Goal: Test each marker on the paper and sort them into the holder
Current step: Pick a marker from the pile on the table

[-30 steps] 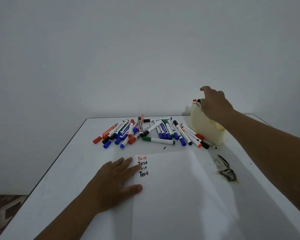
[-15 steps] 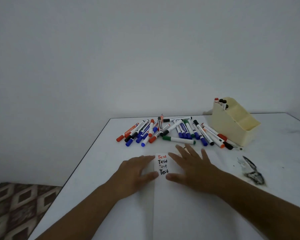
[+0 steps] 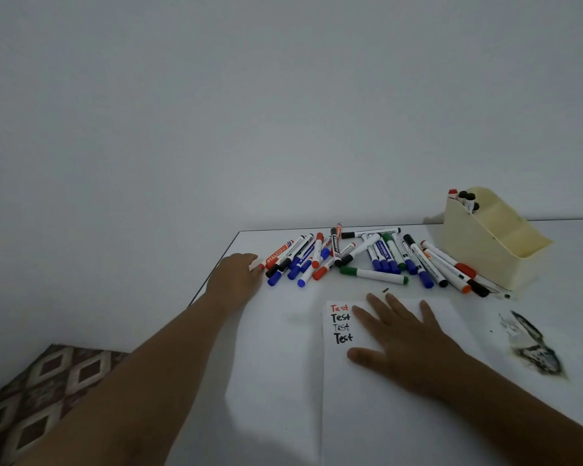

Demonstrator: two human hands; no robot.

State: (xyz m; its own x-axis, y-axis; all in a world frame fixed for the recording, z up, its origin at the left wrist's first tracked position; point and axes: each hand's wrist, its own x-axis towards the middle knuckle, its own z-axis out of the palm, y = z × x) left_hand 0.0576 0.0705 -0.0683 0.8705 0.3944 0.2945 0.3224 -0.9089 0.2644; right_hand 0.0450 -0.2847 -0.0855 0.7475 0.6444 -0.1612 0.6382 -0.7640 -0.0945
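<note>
Many markers [image 3: 360, 257] lie in a loose heap on the white table [image 3: 552, 297], spread between the left hand [image 3: 238, 275] and the cream holder [image 3: 495, 250]. Blue, red, black and green caps are mixed, several barrels crossing one another. One green marker [image 3: 372, 274] lies crosswise on the near side of the heap, just beyond the right hand's [image 3: 408, 341] fingertips. A small dark fleck [image 3: 385, 290] sits between that marker and the fingers. The holder stands well to the right of both hands, with a few capped markers upright in its rear compartment. A dark smudge [image 3: 532, 348] marks the table to the right of the right hand.

The left hand reaches to the left end of the heap, fingers curled at the red marker [image 3: 278, 255] there; whether they actually grip it cannot be told. The right hand lies flat and open on the paper [image 3: 367, 415], fingers spread, pressing it down. Four written words "Test" [image 3: 341, 322], one red and three black, lie just left of its fingers.
</note>
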